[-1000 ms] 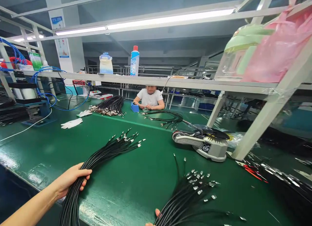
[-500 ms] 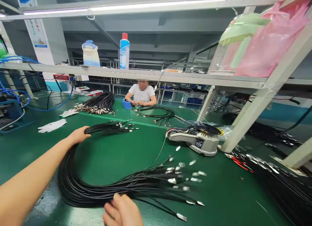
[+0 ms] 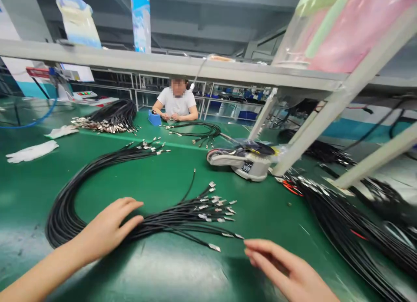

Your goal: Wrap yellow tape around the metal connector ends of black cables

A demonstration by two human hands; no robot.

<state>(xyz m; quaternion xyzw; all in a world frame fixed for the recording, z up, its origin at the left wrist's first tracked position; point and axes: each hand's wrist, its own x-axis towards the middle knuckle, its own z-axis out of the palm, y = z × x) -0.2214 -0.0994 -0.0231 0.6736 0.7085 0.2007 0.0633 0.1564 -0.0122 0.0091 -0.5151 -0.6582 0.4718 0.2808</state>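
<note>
A bundle of black cables (image 3: 67, 198) with silver metal connectors lies in a U on the green table, both ends pointing right. Over the bundle's near arm rests my left hand (image 3: 112, 226), its fingers and thumb stretched apart, not wrapped round the cables. My right hand (image 3: 283, 267) is just right of the near cable ends, fingers slightly bent and apart. Its fingertips are close to one connector (image 3: 239, 237); whether they touch is hard to see. Nothing shows in that hand.
White gloves (image 3: 32, 151) lie at the left. Behind are another cable pile (image 3: 112, 115), a seated co-worker (image 3: 177, 104) and a coil of cables (image 3: 203, 130). A grey tape dispenser (image 3: 243, 161) stands near a slanted shelf post (image 3: 309, 132). More black cables (image 3: 339, 232) lie at right.
My left hand has let go of the bundle's far arm and come to the near arm. My right hand has moved right, past the connectors. The view has shifted.
</note>
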